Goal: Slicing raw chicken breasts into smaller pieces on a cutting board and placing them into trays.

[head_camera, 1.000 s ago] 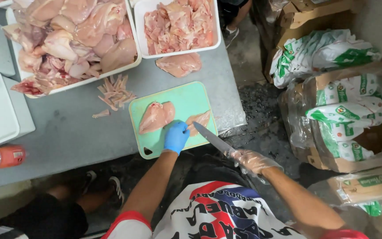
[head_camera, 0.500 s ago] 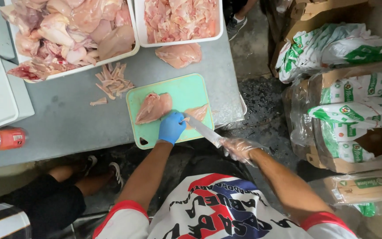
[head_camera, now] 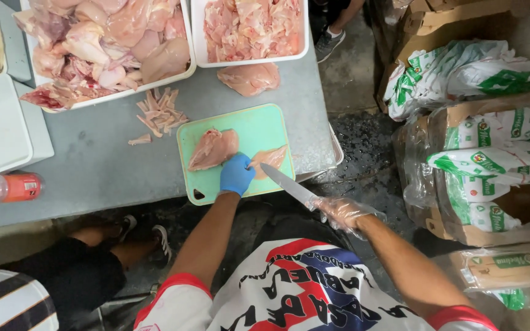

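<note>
Green cutting board [head_camera: 259, 125] sits at the near edge of the grey table [head_camera: 87, 165], two raw chicken pieces on it. Left hand [head_camera: 237, 174], in a blue glove, is curled down, pinning the smaller chicken piece [head_camera: 272, 157] at the board's right side. Right hand [head_camera: 341, 213], in a clear plastic glove, is closed around the handle of a kitchen knife [head_camera: 288, 184]; blade tip points at that piece, just beside the left fingers. Judgement: for a clean cut, keep left fingertips tucked back from the edge, hold meat flat, draw the blade in one stroke away from the glove. Larger chicken fillet [head_camera: 213, 149] lies left on the board, just beside the hand, could crowd the stroke.

Around: white tray of chicken pieces [head_camera: 102, 46] far left, second white tray of trimmed meat [head_camera: 249, 27] far, loose fillet [head_camera: 249, 78] between tray and board, pile of trimmings [head_camera: 159, 110] far-left of board. Orange-capped bottle [head_camera: 7, 187] at near left. Boxes with green-and-white bags [head_camera: 480, 141] on the right floor. Another person's legs [head_camera: 81, 263] near left.
</note>
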